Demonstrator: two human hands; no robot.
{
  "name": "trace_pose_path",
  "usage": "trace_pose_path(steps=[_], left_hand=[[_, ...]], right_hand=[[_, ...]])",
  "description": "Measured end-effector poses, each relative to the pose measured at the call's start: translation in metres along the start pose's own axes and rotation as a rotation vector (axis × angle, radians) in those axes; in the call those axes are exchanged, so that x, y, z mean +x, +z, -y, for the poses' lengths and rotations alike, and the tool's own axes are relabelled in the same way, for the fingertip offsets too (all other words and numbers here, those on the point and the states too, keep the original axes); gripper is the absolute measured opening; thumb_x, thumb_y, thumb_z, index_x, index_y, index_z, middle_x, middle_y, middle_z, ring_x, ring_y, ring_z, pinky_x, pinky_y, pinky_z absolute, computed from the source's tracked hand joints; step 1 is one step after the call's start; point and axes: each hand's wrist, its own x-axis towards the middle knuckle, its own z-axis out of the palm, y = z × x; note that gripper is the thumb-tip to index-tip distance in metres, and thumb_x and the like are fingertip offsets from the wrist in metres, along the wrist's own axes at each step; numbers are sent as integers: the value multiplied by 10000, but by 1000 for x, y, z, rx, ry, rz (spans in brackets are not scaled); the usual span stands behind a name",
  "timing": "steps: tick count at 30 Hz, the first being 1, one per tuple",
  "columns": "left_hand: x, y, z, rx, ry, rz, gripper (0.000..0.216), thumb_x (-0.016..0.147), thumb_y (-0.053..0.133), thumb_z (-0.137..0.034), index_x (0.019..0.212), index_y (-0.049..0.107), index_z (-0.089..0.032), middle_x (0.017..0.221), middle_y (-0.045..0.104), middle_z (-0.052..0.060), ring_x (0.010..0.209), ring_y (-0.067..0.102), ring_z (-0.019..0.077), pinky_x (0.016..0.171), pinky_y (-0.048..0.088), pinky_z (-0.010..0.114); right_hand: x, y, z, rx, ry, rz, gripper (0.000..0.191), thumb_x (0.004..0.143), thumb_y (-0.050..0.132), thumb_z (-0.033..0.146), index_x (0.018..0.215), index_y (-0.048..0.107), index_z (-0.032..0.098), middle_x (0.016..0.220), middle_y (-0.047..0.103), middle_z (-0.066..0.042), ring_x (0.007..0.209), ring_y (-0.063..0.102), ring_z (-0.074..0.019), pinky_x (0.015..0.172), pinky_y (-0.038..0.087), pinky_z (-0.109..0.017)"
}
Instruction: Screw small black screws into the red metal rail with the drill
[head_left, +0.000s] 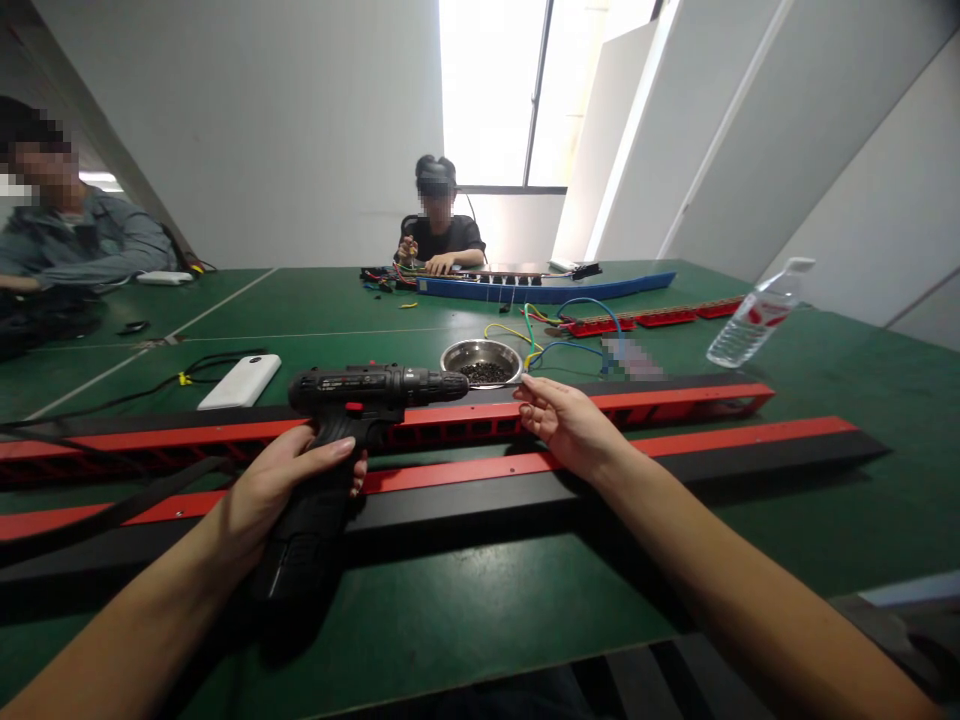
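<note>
An assembly workshop: one big green-covered table (pixel 450 600) carries long red-and-black metal rails (pixel 675 440), loose coloured wires (pixel 540 330) and a cordless drill (pixel 360 395), with other seated workers (pixel 439 235) on the far side.

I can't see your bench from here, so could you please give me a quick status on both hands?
Left hand gripping black cordless drill. Right hand on red rail, fingertips beside steel bowl. Black cable trails across rails.

drill (pixel 360 400): 1 | bowl (pixel 481 362): 1 | bottle (pixel 754 318): 1 | hands: 2

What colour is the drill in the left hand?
Black, with a small red switch; the drill in the left hand shows in the head view.
</note>
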Motion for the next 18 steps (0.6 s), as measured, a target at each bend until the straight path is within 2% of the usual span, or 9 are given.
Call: trace_pose_path(steps=[14,18], left_hand=[[2,-1,2,-4,13,-21,291,815,786,-298,971,624,-113,796,713,51,687,680,168,644,582,262],[2,-3,5,-8,4,-14,361,752,827,-345,975,633,-137,794,718,42,675,679,178,625,582,275]], right_hand=[[0,0,-4,-36,-58,20,360,618,943,379,804,692,201,795,700,-10,633,561,-98,632,476,-249],[3,-1,-4,-64,-81,17,376,621,935,394,840,706,192,810,702,-8,646,570,-97,680,481,-263]])
